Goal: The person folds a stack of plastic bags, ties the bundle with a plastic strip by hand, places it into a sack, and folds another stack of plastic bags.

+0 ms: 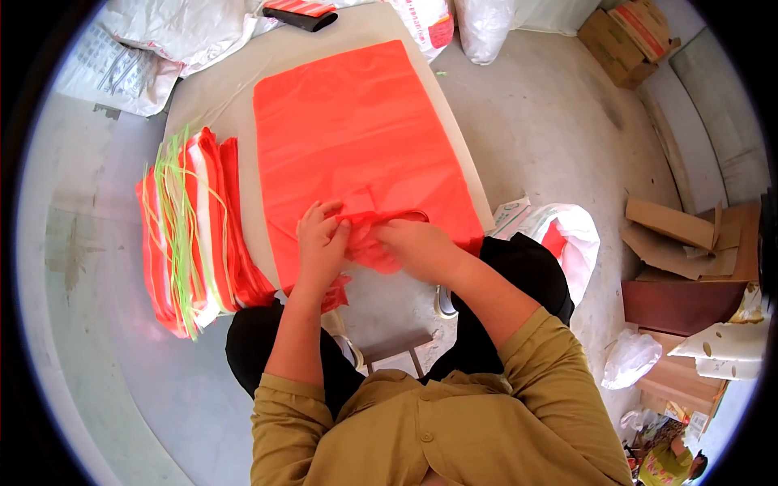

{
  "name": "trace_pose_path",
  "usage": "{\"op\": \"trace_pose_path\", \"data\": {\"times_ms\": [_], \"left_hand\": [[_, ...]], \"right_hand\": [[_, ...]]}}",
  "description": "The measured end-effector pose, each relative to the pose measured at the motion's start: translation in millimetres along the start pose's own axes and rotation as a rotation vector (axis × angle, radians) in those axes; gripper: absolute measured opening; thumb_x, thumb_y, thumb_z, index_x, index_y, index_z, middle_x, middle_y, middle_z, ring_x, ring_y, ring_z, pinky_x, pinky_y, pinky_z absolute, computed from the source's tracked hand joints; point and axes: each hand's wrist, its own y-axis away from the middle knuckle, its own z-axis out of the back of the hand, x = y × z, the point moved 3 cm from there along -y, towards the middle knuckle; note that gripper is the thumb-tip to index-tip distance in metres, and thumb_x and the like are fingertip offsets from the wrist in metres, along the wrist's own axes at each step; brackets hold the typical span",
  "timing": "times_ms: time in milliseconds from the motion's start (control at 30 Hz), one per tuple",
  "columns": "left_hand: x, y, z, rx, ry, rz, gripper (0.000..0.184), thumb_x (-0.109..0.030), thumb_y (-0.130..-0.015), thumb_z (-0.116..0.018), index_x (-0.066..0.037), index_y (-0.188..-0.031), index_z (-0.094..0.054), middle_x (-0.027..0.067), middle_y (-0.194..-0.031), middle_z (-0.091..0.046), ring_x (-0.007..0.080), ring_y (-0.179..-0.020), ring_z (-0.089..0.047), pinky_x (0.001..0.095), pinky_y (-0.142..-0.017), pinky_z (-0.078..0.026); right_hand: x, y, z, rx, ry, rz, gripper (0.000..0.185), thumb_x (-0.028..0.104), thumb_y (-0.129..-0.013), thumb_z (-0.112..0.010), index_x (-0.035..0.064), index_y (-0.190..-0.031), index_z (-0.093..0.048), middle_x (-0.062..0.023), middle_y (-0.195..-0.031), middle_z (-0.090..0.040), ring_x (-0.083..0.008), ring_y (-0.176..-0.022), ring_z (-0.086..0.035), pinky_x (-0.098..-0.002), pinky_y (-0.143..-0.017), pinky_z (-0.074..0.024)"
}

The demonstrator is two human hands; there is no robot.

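Observation:
A stack of thin red plastic bags or sheets lies flat on a pale table, its near edge toward my lap. At that edge my left hand pinches a gathered fold of the red plastic between thumb and fingers. My right hand is closed on the same bunched plastic, a short way to the right. Crumpled red film hangs below and between both hands. Whether the sheets are bags, and how many layers I hold, cannot be made out.
Left of the table stands a bundle of folded red and white bags with green ties. White sacks sit behind. An open white sack is by my right knee. Cardboard boxes stand right. A person appears lower right.

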Motion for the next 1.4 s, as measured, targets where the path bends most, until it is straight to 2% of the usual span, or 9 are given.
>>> {"op": "trace_pose_path", "data": {"times_ms": [200, 300, 467, 567, 667, 767, 967, 1167, 1400], "left_hand": [[-8.1, 2.2, 5.3, 0.061, -0.045, 0.007, 0.018, -0.018, -0.091, -0.067, 0.0, -0.089, -0.069, 0.0116, -0.134, -0.063, 0.0398, -0.137, -0.046, 0.0532, -0.113, -0.032], [-26.7, 4.7, 8.5, 0.06, -0.214, -0.031, 0.018, -0.014, -0.09, -0.067, 0.0, -0.1, -0.072, 0.0146, -0.134, -0.063, 0.0408, -0.134, -0.048, 0.05, -0.114, -0.034], [-18.2, 2.9, 1.7, 0.026, -0.166, 0.029, 0.015, -0.01, -0.09, -0.068, -0.002, -0.102, -0.074, 0.0131, -0.131, -0.065, 0.0405, -0.134, -0.049, 0.0498, -0.114, -0.035], [-4.9, 1.6, -3.5, 0.003, -0.087, 0.055, 0.013, -0.014, -0.091, -0.069, -0.004, -0.098, -0.074, 0.0101, -0.13, -0.066, 0.0391, -0.135, -0.048, 0.0518, -0.113, -0.034], [1.2, -1.6, -2.6, -0.011, 0.046, 0.074, 0.015, -0.016, -0.091, -0.069, -0.004, -0.098, -0.075, 0.0092, -0.127, -0.067, 0.0383, -0.134, -0.049, 0.0511, -0.113, -0.033], [8.1, -4.1, -2.8, 0.004, 0.165, 0.078, 0.017, -0.014, -0.091, -0.069, -0.004, -0.102, -0.076, 0.0101, -0.124, -0.069, 0.0384, -0.133, -0.05, 0.0492, -0.115, -0.033], [7.0, -5.6, -0.8, 0.034, 0.245, 0.133, 0.019, -0.013, -0.093, -0.067, -0.004, -0.108, -0.075, 0.0113, -0.127, -0.069, 0.0384, -0.135, -0.048, 0.0484, -0.117, -0.031], [1.5, -3.0, 2.1, 0.007, 0.283, 0.181, 0.019, -0.014, -0.095, -0.066, -0.004, -0.108, -0.075, 0.0106, -0.126, -0.07, 0.0378, -0.137, -0.047, 0.0477, -0.118, -0.029], [5.7, -4.6, 2.6, 0.017, 0.309, 0.175, 0.019, -0.014, -0.095, -0.065, -0.002, -0.107, -0.074, 0.0112, -0.122, -0.07, 0.0348, -0.132, -0.052, 0.0466, -0.12, -0.028]], "right_hand": [[9.4, -2.7, -7.7, -0.021, -0.143, -0.013, 0.04, 0.014, -0.098, -0.056, 0.0085, -0.137, -0.056, -0.0175, -0.116, -0.068, -0.0377, -0.102, -0.066, -0.0481, -0.085, -0.0539], [13.1, -2.1, -4.1, -0.016, -0.204, -0.04, 0.04, 0.015, -0.099, -0.055, 0.0075, -0.139, -0.055, -0.0188, -0.118, -0.067, -0.0378, -0.105, -0.066, -0.0476, -0.087, -0.0536], [14.5, -5.0, 8.7, 0.074, -0.261, -0.099, 0.04, 0.016, -0.101, -0.054, 0.0078, -0.139, -0.056, -0.0207, -0.119, -0.068, -0.0385, -0.106, -0.066, -0.0457, -0.09, -0.0531], [-16.9, -6.6, 12.8, -0.2, -0.269, -0.087, 0.036, 0.012, -0.1, -0.055, 0.0065, -0.135, -0.06, -0.0162, -0.117, -0.069, -0.0299, -0.107, -0.067, -0.0387, -0.092, -0.052], [-33.3, 1.4, 48.1, -0.392, -0.462, -0.362, 0.036, 0.013, -0.103, -0.054, 0.0059, -0.137, -0.059, -0.0123, -0.125, -0.068, -0.0237, -0.12, -0.061, -0.0355, -0.1, -0.0478], [-64.6, 5.0, 59.3, -0.642, -0.638, -0.25, 0.04, 0.016, -0.105, -0.052, 0.0035, -0.143, -0.053, -0.01, -0.141, -0.058, -0.0205, -0.136, -0.049, -0.0336, -0.111, -0.0391], [-73.8, 9.4, 59.7, -0.626, -0.95, -0.372, 0.049, 0.019, -0.107, -0.05, 0.0, -0.151, -0.041, -0.0121, -0.155, -0.043, -0.0208, -0.146, -0.038, -0.0325, -0.119, -0.0293], [-88.9, 7.4, 53.3, -0.631, -0.993, -0.441, 0.049, 0.022, -0.108, -0.051, 0.0028, -0.152, -0.041, -0.0104, -0.152, -0.046, -0.0177, -0.139, -0.043, -0.0325, -0.115, -0.0341], [-99.8, 4.9, 47.7, -0.623, -1.007, -0.513, 0.049, 0.024, -0.108, -0.052, 0.0064, -0.152, -0.042, -0.0043, -0.136, -0.054, -0.0131, -0.117, -0.051, -0.0292, -0.107, -0.0393]]}}
